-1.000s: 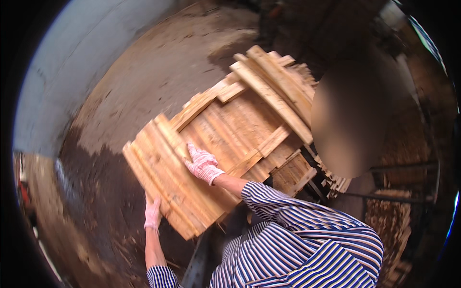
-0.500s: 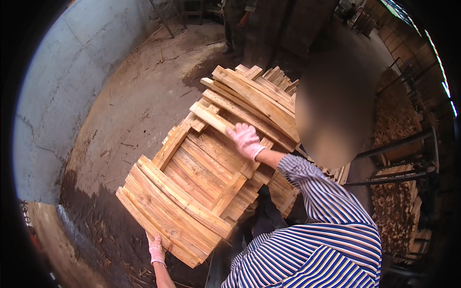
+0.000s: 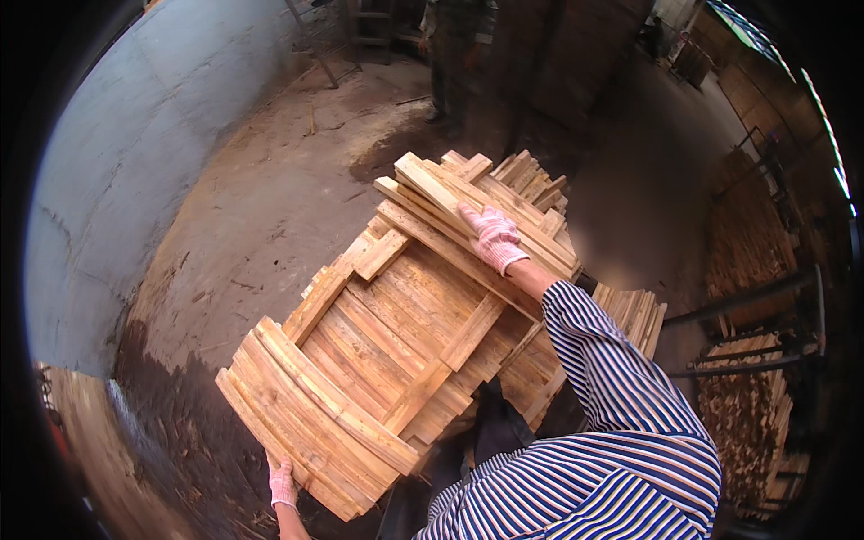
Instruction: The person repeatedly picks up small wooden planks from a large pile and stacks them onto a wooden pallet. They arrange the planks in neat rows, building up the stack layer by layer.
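Both my hands wear pale pink gloves. My right hand (image 3: 493,238) is closed over a light wooden plank (image 3: 427,183) on top of the far heap of planks. At the lower left, my left hand (image 3: 282,481) is at the outer edge of the near row of planks (image 3: 310,418), its thumb side showing and some of its fingers hidden by the wood. Between the near row and the far heap lies a lower layer of planks (image 3: 373,328), with crosswise pieces (image 3: 463,346) along its sides.
A grey wall (image 3: 117,180) curves along the left, with bark scraps on the dirt floor (image 3: 243,207). A person (image 3: 454,54) stands at the back. On the right are a dark metal frame (image 3: 756,297) and stacked lumber (image 3: 742,414). More planks (image 3: 634,315) lie beyond my right arm.
My right hand has moved away from me and slightly right, carrying the plank from beside the far heap onto its top. The left hand stays at the near row's edge.
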A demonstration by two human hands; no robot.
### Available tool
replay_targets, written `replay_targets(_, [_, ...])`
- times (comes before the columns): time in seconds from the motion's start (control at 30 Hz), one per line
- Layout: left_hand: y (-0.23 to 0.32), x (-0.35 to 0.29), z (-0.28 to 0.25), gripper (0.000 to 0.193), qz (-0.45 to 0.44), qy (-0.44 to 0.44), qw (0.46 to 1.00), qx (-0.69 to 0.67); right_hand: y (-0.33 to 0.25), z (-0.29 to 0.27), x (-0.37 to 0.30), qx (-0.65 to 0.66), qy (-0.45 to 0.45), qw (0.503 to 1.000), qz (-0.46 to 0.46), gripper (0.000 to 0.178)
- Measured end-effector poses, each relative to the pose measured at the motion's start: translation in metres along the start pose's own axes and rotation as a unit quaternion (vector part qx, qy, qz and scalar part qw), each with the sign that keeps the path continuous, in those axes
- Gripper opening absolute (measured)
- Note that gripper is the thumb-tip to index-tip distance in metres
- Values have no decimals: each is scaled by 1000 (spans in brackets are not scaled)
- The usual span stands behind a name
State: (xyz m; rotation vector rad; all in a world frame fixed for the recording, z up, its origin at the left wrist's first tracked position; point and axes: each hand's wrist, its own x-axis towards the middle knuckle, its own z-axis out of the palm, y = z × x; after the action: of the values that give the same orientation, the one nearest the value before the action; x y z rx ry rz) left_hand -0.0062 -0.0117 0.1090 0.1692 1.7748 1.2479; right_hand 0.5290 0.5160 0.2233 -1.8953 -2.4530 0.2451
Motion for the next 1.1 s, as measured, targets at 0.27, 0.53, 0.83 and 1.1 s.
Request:
replay_targets(0.27, [29, -24, 49, 72, 7, -51, 999, -2, -104, 38, -78, 55, -51, 997, 2, 82])
replay_targets(0.53, [13, -9, 24, 77, 78, -41, 995, 41, -307, 130, -165, 196, -197, 956, -96, 87])
replay_targets(0.83, [63, 4, -18, 116, -50, -19, 985, 163, -274, 143, -158, 259, -209, 941, -65, 102])
replay_targets(1.1, [48, 51, 26, 83, 9, -126, 991, 36, -298, 118, -169, 116, -6, 974, -194, 89])
